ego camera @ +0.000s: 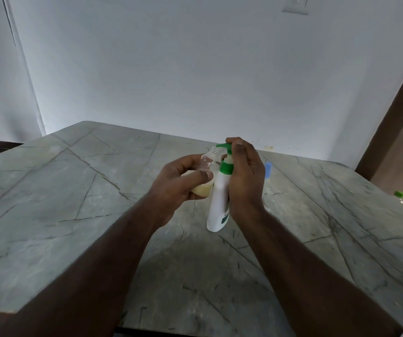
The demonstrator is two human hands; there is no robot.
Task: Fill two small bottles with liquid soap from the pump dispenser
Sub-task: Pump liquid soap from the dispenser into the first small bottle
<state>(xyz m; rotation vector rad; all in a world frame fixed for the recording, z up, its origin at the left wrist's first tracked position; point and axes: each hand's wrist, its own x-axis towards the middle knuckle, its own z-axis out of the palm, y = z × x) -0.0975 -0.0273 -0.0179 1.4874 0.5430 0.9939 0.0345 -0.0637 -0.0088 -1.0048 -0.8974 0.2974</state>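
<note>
We hold a small clear bottle, tilted, near the middle of the marble-patterned surface, its open mouth up at the green spout of the white pump dispenser; pale yellow soap sits in its lower part. Our left hand has its fingers wrapped round the bottle. Our right hand lies over the pump head, fingers curved on it. At 3 o'clock, a blue-capped bottle peeks out. If mouth and spout misalign, soap could run down outside; a hard press might tip the dispenser.
</note>
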